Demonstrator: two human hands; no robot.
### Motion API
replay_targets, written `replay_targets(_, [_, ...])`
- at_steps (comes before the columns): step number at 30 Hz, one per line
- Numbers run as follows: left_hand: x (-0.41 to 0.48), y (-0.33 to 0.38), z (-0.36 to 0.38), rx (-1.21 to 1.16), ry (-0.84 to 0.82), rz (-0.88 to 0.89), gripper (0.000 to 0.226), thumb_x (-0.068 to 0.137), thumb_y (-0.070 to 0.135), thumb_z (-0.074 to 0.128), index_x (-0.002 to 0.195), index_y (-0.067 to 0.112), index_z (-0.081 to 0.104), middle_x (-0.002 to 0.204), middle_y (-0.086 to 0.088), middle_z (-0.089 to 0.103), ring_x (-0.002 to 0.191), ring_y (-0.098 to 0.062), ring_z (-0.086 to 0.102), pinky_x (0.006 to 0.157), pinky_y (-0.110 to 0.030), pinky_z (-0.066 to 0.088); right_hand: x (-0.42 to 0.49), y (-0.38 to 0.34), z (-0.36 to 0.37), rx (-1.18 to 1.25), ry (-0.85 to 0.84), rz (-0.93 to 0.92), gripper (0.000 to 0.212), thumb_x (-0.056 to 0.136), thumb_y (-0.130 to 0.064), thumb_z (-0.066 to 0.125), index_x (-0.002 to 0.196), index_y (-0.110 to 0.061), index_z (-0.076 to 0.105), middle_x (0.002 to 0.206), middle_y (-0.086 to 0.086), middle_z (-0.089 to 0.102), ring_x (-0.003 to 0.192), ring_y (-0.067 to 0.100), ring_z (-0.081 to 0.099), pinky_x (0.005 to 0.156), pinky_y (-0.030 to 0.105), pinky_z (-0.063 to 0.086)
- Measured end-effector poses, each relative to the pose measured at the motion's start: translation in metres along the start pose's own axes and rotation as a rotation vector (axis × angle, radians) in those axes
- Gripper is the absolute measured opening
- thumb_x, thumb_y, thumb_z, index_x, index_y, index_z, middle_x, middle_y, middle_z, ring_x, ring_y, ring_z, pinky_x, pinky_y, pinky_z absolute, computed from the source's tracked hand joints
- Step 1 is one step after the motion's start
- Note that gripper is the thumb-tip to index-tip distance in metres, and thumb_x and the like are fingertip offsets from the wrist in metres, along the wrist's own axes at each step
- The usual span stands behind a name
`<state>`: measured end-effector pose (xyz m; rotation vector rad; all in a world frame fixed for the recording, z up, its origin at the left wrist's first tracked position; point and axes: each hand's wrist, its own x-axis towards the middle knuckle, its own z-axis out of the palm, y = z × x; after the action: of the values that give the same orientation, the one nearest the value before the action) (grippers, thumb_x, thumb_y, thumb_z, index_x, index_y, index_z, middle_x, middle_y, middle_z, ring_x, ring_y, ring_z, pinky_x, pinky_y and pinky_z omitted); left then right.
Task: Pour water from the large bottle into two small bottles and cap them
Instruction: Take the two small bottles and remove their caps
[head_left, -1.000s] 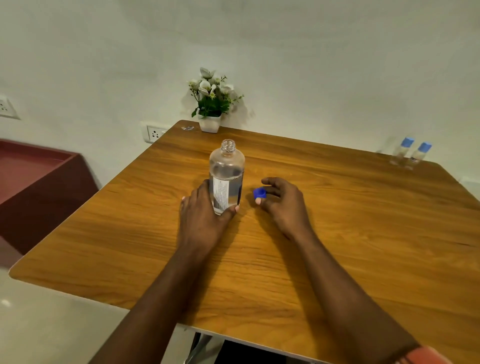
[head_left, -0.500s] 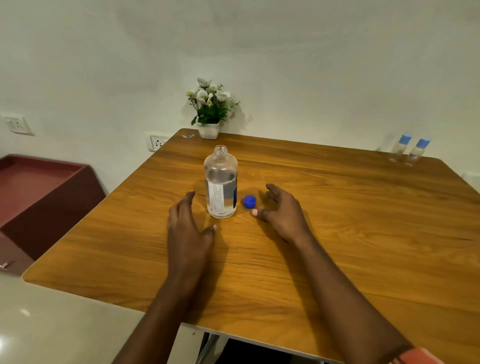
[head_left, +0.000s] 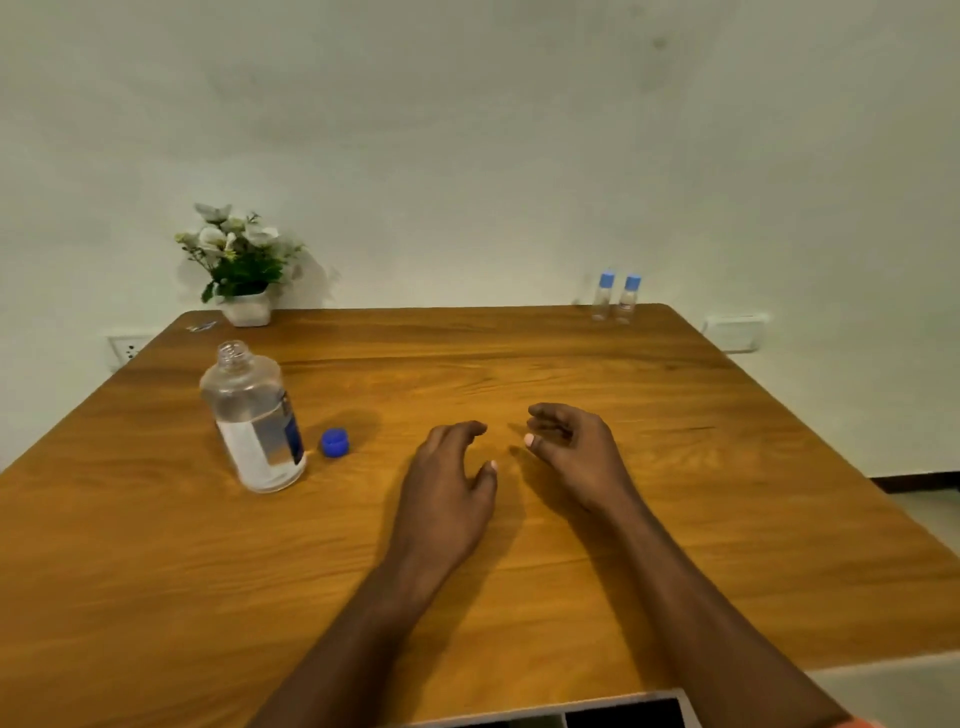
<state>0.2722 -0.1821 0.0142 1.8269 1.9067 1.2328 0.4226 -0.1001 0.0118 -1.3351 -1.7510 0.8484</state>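
Note:
The large clear bottle (head_left: 254, 421) stands uncapped on the left of the wooden table (head_left: 519, 571), about half full of water. Its blue cap (head_left: 334, 442) lies on the table just right of it. Two small bottles (head_left: 616, 297) with light blue caps stand side by side at the far right edge, near the wall. My left hand (head_left: 448, 483) and my right hand (head_left: 574, 451) hover over the middle of the table, both empty with fingers loosely apart, well right of the large bottle and far from the small ones.
A white pot of flowers (head_left: 240, 270) stands at the table's far left corner, with a small object (head_left: 201, 327) beside it. Wall sockets sit to the left (head_left: 124, 349) and right (head_left: 735, 332) of the table.
Both hands have left the large bottle and the cap, which my right hand set down, and moved right toward the table's middle. The view has turned right.

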Motion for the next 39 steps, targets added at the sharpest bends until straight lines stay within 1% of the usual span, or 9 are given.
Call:
replay_targets(5, [0.048,0.012,0.046,0.052,-0.067,0.021,0.041,0.091,0.026,0.057,0.131,0.022,0.049,0.128,0.003,0.052,0.119,-0.014,0.048,0.100,-0.031,0.042,0.031,0.026,-0.036,-0.068,0.159,0.072,0.047,0.086,-0.014,0.069,0.132,-0.016,0.057,0.131,0.001,0.062,0.122,0.013,0.055,0.101,0.028,0.044])
replay_targets(10, [0.096,0.016,0.088,0.084,-0.066,0.007,0.040,0.091,0.023,0.056,0.131,0.019,0.050,0.127,0.000,0.054,0.117,-0.017,0.049,0.100,-0.034,0.041,0.078,0.055,-0.063,-0.107,0.265,0.155,0.053,0.087,-0.016,0.069,0.137,-0.016,0.051,0.135,0.002,0.059,0.124,0.017,0.054,0.100,0.028,0.042])
replay_targets(17, [0.171,0.018,0.155,0.147,-0.087,-0.015,0.043,0.091,0.024,0.054,0.133,0.015,0.048,0.130,-0.005,0.052,0.120,-0.022,0.048,0.103,-0.036,0.038,0.168,0.092,-0.083,-0.138,0.395,0.206,0.053,0.089,-0.016,0.067,0.138,-0.014,0.049,0.135,0.005,0.058,0.123,0.021,0.055,0.100,0.033,0.046])
replay_targets(21, [0.217,0.024,0.190,0.176,-0.102,-0.015,0.045,0.093,0.028,0.052,0.136,0.015,0.045,0.133,-0.006,0.050,0.121,-0.023,0.046,0.104,-0.036,0.038,0.220,0.105,-0.094,-0.101,0.471,0.223,0.046,0.090,-0.015,0.065,0.133,-0.010,0.053,0.129,0.008,0.062,0.116,0.025,0.059,0.088,0.028,0.045])
replay_targets(24, [0.249,0.025,0.212,0.180,-0.106,0.018,0.045,0.093,0.028,0.052,0.135,0.014,0.045,0.133,-0.007,0.050,0.121,-0.023,0.047,0.103,-0.036,0.040,0.255,0.114,-0.100,-0.111,0.499,0.215,0.043,0.088,-0.018,0.068,0.127,-0.006,0.056,0.123,0.011,0.064,0.111,0.028,0.061,0.079,0.026,0.041])
replay_targets(27, [0.277,0.022,0.228,0.188,-0.089,0.041,0.044,0.092,0.028,0.053,0.134,0.014,0.047,0.132,-0.007,0.051,0.119,-0.023,0.049,0.102,-0.038,0.042,0.289,0.127,-0.101,-0.148,0.502,0.195,0.050,0.083,-0.022,0.074,0.126,-0.006,0.055,0.124,0.012,0.063,0.112,0.029,0.061,0.083,0.031,0.046])
replay_targets(30, [0.293,0.020,0.236,0.180,-0.063,0.045,0.042,0.092,0.027,0.054,0.131,0.012,0.050,0.129,-0.009,0.054,0.117,-0.024,0.050,0.100,-0.038,0.043,0.309,0.138,-0.102,-0.181,0.490,0.172,0.043,0.077,-0.023,0.077,0.116,-0.011,0.061,0.114,0.008,0.068,0.104,0.026,0.065,0.082,0.033,0.050])
replay_targets(33, [0.293,0.017,0.236,0.148,-0.038,0.030,0.041,0.092,0.026,0.053,0.131,0.011,0.051,0.127,-0.009,0.055,0.116,-0.023,0.051,0.099,-0.038,0.043,0.312,0.143,-0.101,-0.187,0.490,0.166,0.037,0.079,-0.020,0.075,0.114,-0.013,0.065,0.111,0.007,0.070,0.101,0.023,0.066,0.080,0.029,0.049])
replay_targets(39, [0.264,0.019,0.219,0.084,-0.017,0.007,0.040,0.092,0.020,0.054,0.131,0.011,0.052,0.128,-0.007,0.055,0.119,-0.020,0.050,0.102,-0.034,0.042,0.277,0.131,-0.102,-0.155,0.491,0.163,0.035,0.080,-0.016,0.075,0.112,-0.008,0.066,0.109,0.009,0.071,0.098,0.023,0.066,0.083,0.035,0.052])
